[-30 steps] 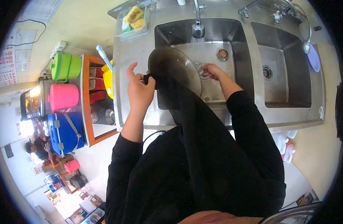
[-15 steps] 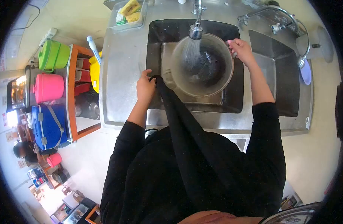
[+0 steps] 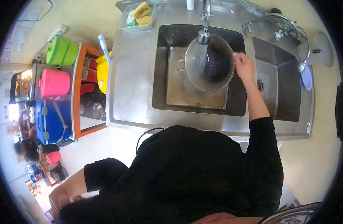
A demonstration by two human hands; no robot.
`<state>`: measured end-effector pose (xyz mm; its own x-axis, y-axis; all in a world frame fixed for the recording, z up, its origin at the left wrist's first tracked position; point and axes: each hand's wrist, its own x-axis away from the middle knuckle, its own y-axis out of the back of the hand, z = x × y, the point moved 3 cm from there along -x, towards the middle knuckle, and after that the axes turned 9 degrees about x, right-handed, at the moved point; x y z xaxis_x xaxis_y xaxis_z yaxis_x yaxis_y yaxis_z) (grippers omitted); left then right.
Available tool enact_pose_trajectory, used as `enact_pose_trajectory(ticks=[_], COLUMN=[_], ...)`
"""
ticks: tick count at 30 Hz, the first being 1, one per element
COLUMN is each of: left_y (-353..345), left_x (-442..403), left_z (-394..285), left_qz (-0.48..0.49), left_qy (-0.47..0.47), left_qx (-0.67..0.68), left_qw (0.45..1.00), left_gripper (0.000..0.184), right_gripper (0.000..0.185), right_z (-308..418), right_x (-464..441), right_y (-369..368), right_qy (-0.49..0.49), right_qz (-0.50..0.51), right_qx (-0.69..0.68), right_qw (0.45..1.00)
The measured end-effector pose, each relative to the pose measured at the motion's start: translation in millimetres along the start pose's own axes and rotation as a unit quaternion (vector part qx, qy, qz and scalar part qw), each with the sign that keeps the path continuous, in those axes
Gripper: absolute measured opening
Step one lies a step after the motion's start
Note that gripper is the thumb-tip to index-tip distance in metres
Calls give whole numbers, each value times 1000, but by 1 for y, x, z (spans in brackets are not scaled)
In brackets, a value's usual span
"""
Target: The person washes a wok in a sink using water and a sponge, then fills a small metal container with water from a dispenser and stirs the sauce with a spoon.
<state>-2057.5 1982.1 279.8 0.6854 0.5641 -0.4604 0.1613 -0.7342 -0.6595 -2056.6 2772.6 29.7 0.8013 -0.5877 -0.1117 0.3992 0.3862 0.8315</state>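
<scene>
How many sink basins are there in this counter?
2. The left basin has the pan, held by the right hand under running water. The right basin is beside it, with its drain partly showing.

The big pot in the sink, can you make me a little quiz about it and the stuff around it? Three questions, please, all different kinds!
1. True or false: the right hand is holding the pot.
2. Pick one. Where does the spraying water land?
A) in the green bucket
B) inside the pot
C) on the blue cooler
3. Fill in the colour: the two sponges in the clear box are ____.

Key: 1 true; 2 B; 3 yellow.
</scene>
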Motion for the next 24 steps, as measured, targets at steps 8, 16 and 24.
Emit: enact_pose_trajectory(ticks=[8, 16, 24], left_y=[-68, -123, -121], left_x=[104, 307, 377], left_z=[173, 405, 501], left_qz=[158, 269, 356], left_qy=[326, 638, 583], left_qx=[165, -185, -344], left_qw=[918, 697, 644], left_gripper=[26, 37, 41], right_gripper=[35, 35, 39], right_z=[53, 61, 37], right_x=[28, 35, 29], right_y=[37, 78, 82], right_qy=[-21, -31, -92], right_qz=[-48, -73, 12], right_qx=[47, 97, -77], right_qw=[997, 992, 993])
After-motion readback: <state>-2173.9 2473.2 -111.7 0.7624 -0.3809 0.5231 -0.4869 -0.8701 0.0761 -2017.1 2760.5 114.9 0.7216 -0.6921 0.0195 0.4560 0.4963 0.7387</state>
